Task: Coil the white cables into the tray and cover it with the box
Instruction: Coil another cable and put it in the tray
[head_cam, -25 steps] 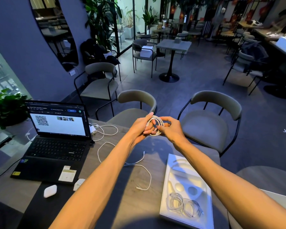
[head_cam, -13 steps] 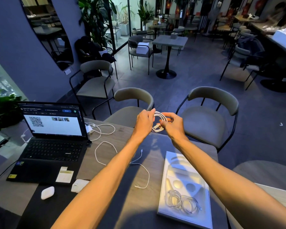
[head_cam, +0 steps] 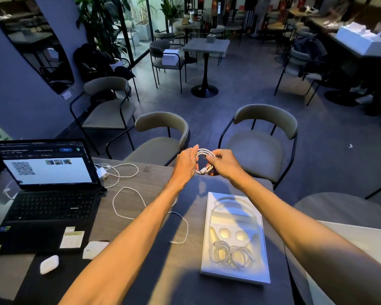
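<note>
Setting: café interior with grey floor tiles; two empty upholstered chairs stand just beyond the far edge of the worktop [head_cam: 141, 186].
Worktop contents: one open laptop [head_cam: 46, 194] at the left, one small white earbud case [head_cam: 49, 264] near its front corner, one white charger plug [head_cam: 102, 172] beside the screen.
Tray: one white tray [head_cam: 256, 276] lies flat at the right of the worktop, near the right forearm; two round moulded recesses show in its middle.
Cables, stored: two coiled white cables [head_cam: 230, 254] lie side by side in the near end of the tray.
Cables, loose: one uncoiled white cable [head_cam: 128, 203] trails in loops across the worktop between laptop and tray, partly hidden beneath the left forearm.
Cable in hand: one small white coil [head_cam: 204, 161], held in the air above the far edge of the worktop, well apart from the tray.
Left hand [head_cam: 185, 164]: arm stretched forward, grip closed around the left side of the coil.
Right hand [head_cam: 223, 162]: arm stretched forward, fingers pinching the right side of the coil, with a connector end showing at the coil's lower edge.
Box: cannot be identified with certainty.
</note>
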